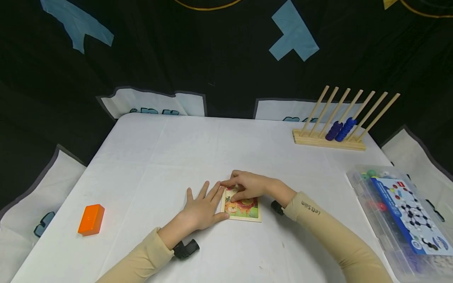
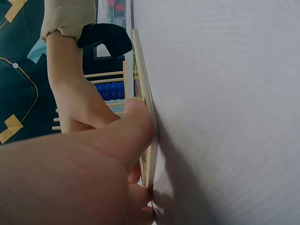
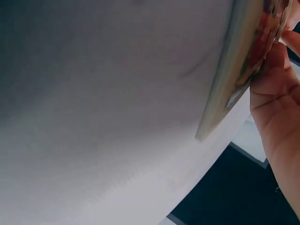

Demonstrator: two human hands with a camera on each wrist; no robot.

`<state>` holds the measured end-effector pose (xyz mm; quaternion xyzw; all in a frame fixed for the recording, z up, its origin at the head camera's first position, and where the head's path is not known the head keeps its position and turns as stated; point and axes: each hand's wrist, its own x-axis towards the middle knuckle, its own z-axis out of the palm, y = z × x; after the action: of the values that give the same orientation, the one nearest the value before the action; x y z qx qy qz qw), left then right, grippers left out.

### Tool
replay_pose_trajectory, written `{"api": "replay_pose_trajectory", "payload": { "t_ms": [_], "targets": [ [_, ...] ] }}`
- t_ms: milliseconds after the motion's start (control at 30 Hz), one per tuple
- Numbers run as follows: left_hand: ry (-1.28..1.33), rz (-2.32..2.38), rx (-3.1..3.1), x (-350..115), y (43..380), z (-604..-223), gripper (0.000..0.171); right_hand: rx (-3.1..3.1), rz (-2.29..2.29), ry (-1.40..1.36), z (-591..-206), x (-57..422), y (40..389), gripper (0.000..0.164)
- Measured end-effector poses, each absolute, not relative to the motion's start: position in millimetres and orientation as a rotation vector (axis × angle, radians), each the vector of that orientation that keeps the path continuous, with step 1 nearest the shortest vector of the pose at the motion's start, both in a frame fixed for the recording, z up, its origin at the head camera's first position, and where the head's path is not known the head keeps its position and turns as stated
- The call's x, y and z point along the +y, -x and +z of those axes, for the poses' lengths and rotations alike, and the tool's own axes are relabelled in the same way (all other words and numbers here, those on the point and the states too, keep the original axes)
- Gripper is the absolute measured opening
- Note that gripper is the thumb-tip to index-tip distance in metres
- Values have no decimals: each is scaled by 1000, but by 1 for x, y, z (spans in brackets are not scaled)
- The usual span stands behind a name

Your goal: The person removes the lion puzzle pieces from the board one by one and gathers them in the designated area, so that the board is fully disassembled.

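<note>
A small wooden picture board (image 1: 244, 212) with a colourful cartoon print lies flat on the white table. My left hand (image 1: 202, 210) is spread beside its left edge, fingers straight. The left thumb touches the board's side, as the left wrist view shows close up against the board's edge (image 2: 149, 105). My right hand (image 1: 253, 184) reaches over the top of the board, thumb and index finger gripping at its upper left part. Whether a separate piece lies between them is hidden. The right wrist view shows the board (image 3: 229, 70) edge-on, with fingers on its printed face.
An orange block (image 1: 91, 220) lies at the left. A wooden peg stand (image 1: 329, 144) with purple and blue beads is at the back right. On the right side a clear plastic case (image 1: 375, 232) holds coloured parts, with a blue-and-white molecule sheet (image 1: 412, 214) on top.
</note>
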<state>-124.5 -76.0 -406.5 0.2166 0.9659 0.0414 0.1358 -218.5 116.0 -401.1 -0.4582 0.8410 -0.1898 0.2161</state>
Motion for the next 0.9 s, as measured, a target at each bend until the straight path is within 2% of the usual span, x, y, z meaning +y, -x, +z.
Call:
{"api": "replay_pose_trajectory", "payload": {
  "t_ms": [167, 567, 700, 900],
  "targets": [
    [-626, 131, 2799, -76, 125, -405, 82, 2395, -499, 1259, -399, 113, 214, 56],
    [-626, 133, 2800, -76, 125, -407, 82, 2547, -512, 1269, -399, 117, 210, 38],
    [-622, 137, 2804, -75, 124, -408, 82, 2636, -571, 1231, -396, 132, 209, 37],
    [-616, 157, 2804, -76, 124, -408, 82, 2770, -621, 987, -395, 175, 207, 34]
  ]
}}
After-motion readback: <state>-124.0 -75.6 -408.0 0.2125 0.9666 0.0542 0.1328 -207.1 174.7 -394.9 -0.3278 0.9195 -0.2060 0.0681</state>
